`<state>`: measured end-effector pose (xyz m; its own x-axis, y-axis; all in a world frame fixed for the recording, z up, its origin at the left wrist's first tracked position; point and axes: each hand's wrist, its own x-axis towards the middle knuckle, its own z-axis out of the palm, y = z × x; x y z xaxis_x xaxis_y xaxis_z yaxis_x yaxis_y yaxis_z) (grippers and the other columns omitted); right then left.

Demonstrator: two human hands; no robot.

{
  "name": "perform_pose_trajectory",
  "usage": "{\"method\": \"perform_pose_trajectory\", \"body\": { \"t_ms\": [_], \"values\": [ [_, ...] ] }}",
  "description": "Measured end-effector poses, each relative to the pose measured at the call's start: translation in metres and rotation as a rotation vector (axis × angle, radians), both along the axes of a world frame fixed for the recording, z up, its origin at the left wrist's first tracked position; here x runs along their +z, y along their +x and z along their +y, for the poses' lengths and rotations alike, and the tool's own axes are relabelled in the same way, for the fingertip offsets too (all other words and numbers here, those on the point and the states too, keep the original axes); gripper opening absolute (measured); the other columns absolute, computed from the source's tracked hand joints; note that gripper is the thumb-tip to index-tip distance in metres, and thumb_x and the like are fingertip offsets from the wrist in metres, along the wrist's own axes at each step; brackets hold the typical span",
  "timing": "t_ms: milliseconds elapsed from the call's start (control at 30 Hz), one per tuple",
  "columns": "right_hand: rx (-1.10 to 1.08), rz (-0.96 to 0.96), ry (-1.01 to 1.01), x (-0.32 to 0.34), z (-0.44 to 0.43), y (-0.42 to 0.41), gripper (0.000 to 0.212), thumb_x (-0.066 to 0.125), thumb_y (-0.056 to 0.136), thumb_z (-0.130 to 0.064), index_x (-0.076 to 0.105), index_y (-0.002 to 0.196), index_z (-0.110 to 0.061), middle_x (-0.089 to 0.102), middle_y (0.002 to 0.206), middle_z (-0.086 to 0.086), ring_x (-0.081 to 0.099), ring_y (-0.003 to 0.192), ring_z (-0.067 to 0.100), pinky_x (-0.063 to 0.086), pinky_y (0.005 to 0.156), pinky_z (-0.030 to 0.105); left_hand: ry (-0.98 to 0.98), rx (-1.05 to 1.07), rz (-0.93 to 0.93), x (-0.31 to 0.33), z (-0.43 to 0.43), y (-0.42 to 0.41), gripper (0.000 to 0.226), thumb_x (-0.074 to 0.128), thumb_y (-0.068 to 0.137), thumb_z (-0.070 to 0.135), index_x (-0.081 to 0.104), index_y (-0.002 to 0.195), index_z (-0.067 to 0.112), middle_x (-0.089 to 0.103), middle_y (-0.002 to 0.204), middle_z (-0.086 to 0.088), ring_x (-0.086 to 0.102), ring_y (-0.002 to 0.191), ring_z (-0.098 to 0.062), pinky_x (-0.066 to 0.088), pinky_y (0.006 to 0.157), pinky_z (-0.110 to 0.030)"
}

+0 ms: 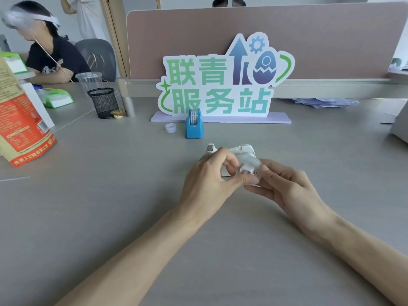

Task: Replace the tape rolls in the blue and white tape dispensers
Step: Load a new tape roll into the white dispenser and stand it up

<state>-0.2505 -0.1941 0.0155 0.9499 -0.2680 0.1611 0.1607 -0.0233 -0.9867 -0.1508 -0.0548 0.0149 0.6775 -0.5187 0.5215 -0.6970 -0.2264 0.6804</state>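
The white tape dispenser (242,151) lies on the grey table just beyond my hands, partly hidden by them. My left hand (212,180) and my right hand (287,186) together pinch a clear tape roll with a white core (248,168) right in front of that dispenser. Farther back stands the blue tape dispenser (194,127), upright, with a patterned tape roll (194,115) seated in it. A small empty white tape core (170,128) rests on the table to the left of the blue dispenser.
A cut-out sign on a lilac base (220,85) stands behind the blue dispenser. A black mesh pen cup (103,102) and an orange paper bag (19,120) sit at the left. Another person sits at the far left. A grey object (399,127) is at the right edge.
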Motion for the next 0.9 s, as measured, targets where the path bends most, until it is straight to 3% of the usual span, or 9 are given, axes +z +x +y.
{"method": "perform_pose_trajectory", "body": {
  "t_ms": [100, 200, 300, 433, 567, 700, 800, 900],
  "values": [
    [-0.018, 0.012, 0.14, 0.003, -0.001, 0.0, 0.031, 0.038, 0.102, -0.012, 0.065, 0.116, -0.003, 0.07, 0.116, 0.015, 0.066, 0.112, 0.028, 0.055, 0.091, 0.032, -0.046, -0.042, 0.153, 0.006, 0.001, -0.004, 0.05, 0.082, 0.063, 0.052, 0.054, 0.098, 0.032, 0.055, 0.088, 0.015, 0.046, 0.079, 0.005, 0.038, 0.068, -0.016],
    [-0.006, 0.016, 0.204, 0.006, 0.0, -0.002, 0.032, 0.038, 0.102, -0.014, 0.063, 0.117, -0.001, 0.07, 0.118, 0.014, 0.066, 0.112, 0.025, 0.056, 0.09, 0.031, -0.028, -0.139, 0.292, 0.01, 0.001, -0.005, 0.042, 0.078, 0.071, 0.048, 0.062, 0.107, 0.034, 0.062, 0.099, 0.017, 0.048, 0.082, 0.003, 0.038, 0.072, -0.013],
    [-0.013, 0.024, 0.24, 0.008, 0.0, -0.001, 0.032, 0.04, 0.101, -0.015, 0.063, 0.117, 0.0, 0.07, 0.118, 0.014, 0.065, 0.113, 0.027, 0.056, 0.091, 0.032, -0.025, -0.209, 0.354, 0.01, 0.0, -0.002, 0.03, 0.069, 0.076, 0.053, 0.071, 0.096, 0.031, 0.062, 0.084, 0.023, 0.049, 0.078, -0.002, 0.037, 0.068, -0.02],
    [0.005, 0.006, 0.168, 0.01, -0.001, -0.004, 0.033, 0.051, 0.094, -0.025, 0.067, 0.113, -0.003, 0.071, 0.117, 0.011, 0.066, 0.112, 0.023, 0.053, 0.094, 0.031, -0.08, -0.257, 0.432, 0.011, 0.0, -0.001, 0.016, 0.075, 0.08, 0.036, 0.073, 0.091, 0.024, 0.061, 0.079, 0.02, 0.049, 0.077, -0.001, 0.04, 0.072, -0.016],
    [0.001, -0.025, 0.097, 0.01, -0.001, -0.005, 0.041, 0.07, 0.078, -0.033, 0.069, 0.111, -0.009, 0.071, 0.117, 0.009, 0.066, 0.113, 0.023, 0.052, 0.095, 0.029, -0.108, -0.275, 0.427, 0.014, 0.001, 0.001, 0.015, 0.078, 0.079, 0.027, 0.073, 0.091, 0.02, 0.063, 0.081, 0.017, 0.049, 0.076, -0.001, 0.041, 0.074, -0.013],
    [-0.076, -0.046, 0.058, 0.011, -0.004, -0.005, 0.035, 0.065, 0.08, -0.026, 0.069, 0.112, -0.012, 0.074, 0.109, 0.006, 0.069, 0.107, 0.021, 0.054, 0.089, 0.024, -0.095, -0.297, 0.411, 0.016, 0.003, 0.005, 0.009, 0.077, 0.079, 0.022, 0.072, 0.086, 0.026, 0.063, 0.075, 0.021, 0.05, 0.072, 0.002, 0.04, 0.07, -0.01],
    [-0.115, -0.058, 0.003, 0.01, -0.003, -0.006, 0.031, 0.066, 0.078, -0.021, 0.07, 0.108, -0.012, 0.076, 0.104, 0.004, 0.07, 0.103, 0.019, 0.054, 0.092, 0.024, -0.082, -0.273, 0.357, 0.017, 0.005, 0.004, 0.011, 0.079, 0.075, 0.028, 0.073, 0.085, 0.027, 0.067, 0.076, 0.018, 0.052, 0.069, -0.002, 0.041, 0.065, -0.017],
    [-0.166, -0.063, -0.097, 0.01, -0.001, -0.006, 0.026, 0.068, 0.079, -0.019, 0.071, 0.103, -0.011, 0.077, 0.1, 0.0, 0.072, 0.098, 0.015, 0.054, 0.092, 0.024, -0.078, -0.216, 0.243, 0.016, 0.007, 0.002, 0.012, 0.076, 0.074, 0.031, 0.074, 0.085, 0.028, 0.07, 0.078, 0.011, 0.041, 0.055, -0.009, 0.037, 0.057, -0.023]
  ]
}}
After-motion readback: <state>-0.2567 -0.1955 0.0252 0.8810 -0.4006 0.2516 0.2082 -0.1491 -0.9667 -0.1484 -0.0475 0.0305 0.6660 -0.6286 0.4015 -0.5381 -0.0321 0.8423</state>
